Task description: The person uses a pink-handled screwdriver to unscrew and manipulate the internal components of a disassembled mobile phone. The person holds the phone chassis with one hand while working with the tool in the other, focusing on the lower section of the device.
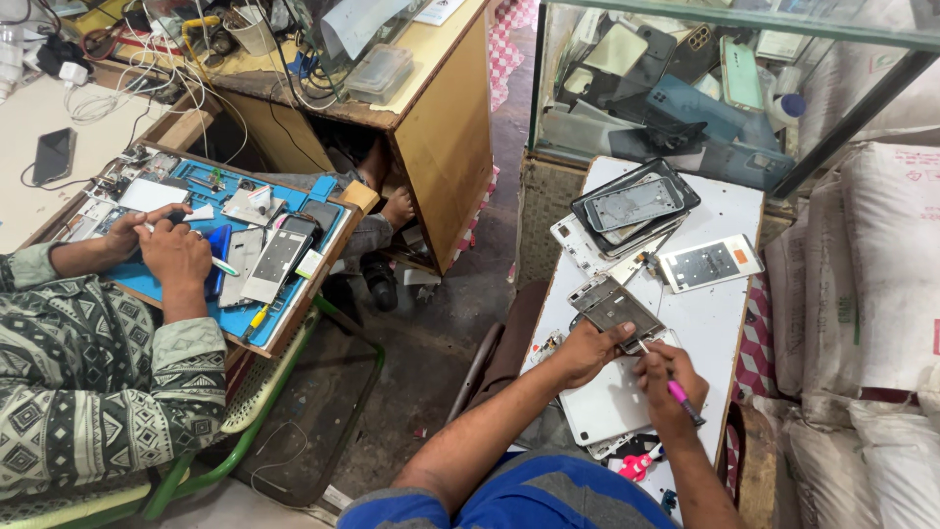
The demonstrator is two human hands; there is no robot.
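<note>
My left hand (586, 351) presses on the near edge of an opened phone body (617, 310) lying on a white board (720, 318). My right hand (668, 384) holds a pink-handled screwdriver (680, 394) with its tip on that phone. A white back panel (609, 402) lies under both hands. Further back sit a stack of dark phone frames (634, 206) and a white phone frame (709, 263).
A co-worker in a patterned sleeve (88, 362) works with both hands (162, 245) over a blue mat (284, 304) with phone parts on the left. A wooden desk (441, 127) stands behind, a glass case of phones (685, 88) ahead, white sacks (871, 294) at right.
</note>
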